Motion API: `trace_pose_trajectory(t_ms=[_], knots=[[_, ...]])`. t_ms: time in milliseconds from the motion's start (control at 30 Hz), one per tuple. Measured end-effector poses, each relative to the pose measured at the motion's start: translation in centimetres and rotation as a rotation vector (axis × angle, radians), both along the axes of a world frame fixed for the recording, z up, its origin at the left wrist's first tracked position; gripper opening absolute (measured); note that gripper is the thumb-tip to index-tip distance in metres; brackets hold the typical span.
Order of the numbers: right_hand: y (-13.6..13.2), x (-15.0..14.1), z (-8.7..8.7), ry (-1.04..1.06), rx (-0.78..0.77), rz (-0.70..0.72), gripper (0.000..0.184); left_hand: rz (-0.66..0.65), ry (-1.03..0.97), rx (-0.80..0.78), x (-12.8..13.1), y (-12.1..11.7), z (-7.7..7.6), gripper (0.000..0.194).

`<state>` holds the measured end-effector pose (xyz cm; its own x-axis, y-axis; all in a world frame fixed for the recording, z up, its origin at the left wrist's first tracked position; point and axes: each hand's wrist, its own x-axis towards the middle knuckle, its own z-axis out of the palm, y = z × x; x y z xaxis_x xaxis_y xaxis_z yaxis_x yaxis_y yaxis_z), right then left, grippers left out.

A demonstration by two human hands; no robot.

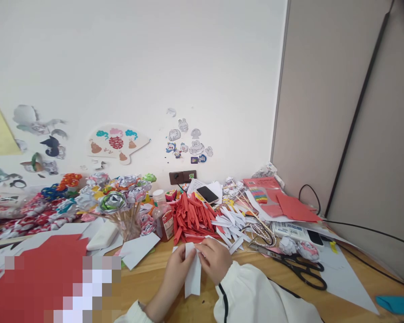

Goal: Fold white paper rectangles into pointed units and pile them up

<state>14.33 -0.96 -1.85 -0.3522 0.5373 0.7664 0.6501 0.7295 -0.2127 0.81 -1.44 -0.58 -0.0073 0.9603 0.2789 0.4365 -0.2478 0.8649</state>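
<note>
A narrow folded strip of white paper (193,280) hangs between my two hands near the table's front. My left hand (179,264) pinches its left side with thumb and fingers. From the right, my right hand (215,258) grips the strip's upper part, fingers bent around it. Just beyond my hands lies a heap of folded red paper strips (193,215). Beside that heap, to the right, is a pile of folded white paper strips (234,222). Part of the strip's top is hidden by my fingers.
Black-handled scissors (301,265) lie right of my hands. A bottle of brown liquid (162,217) and a holder of paper flowers on sticks (126,224) stand left. A phone (208,194) rests behind the red heap. Red paper sheets (50,273) cover the left front.
</note>
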Motion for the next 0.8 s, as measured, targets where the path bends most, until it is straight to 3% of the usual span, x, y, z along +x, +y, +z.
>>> trace_pose_trajectory(t_ms=[167,300,433,500,667,800], knots=[[-0.4,-0.1,0.5,0.063,-0.093,0.055,0.025,-0.027,-0.074,0.008,-0.1,0.3,-0.3,0.023],[0.6,-0.2,-0.1,0.312,-0.395,0.009,0.014,-0.023,-0.007,0.030,0.1,0.2,-0.5,0.023],[1.7,-0.3,-1.0,0.406,-0.638,-0.044,0.021,-0.001,0.066,0.049,0.2,-0.1,-0.6,0.023],[1.6,-0.2,-1.0,0.317,-0.548,-0.078,0.021,0.008,0.087,0.036,0.3,-0.2,-0.6,0.024],[0.2,-0.1,-0.1,-0.006,-0.115,-0.115,0.017,0.000,0.081,0.031,0.3,-0.2,-0.5,0.023],[-0.3,0.2,0.5,-0.118,-0.032,-0.056,0.020,-0.026,0.053,0.032,0.3,-0.3,-0.1,0.025]])
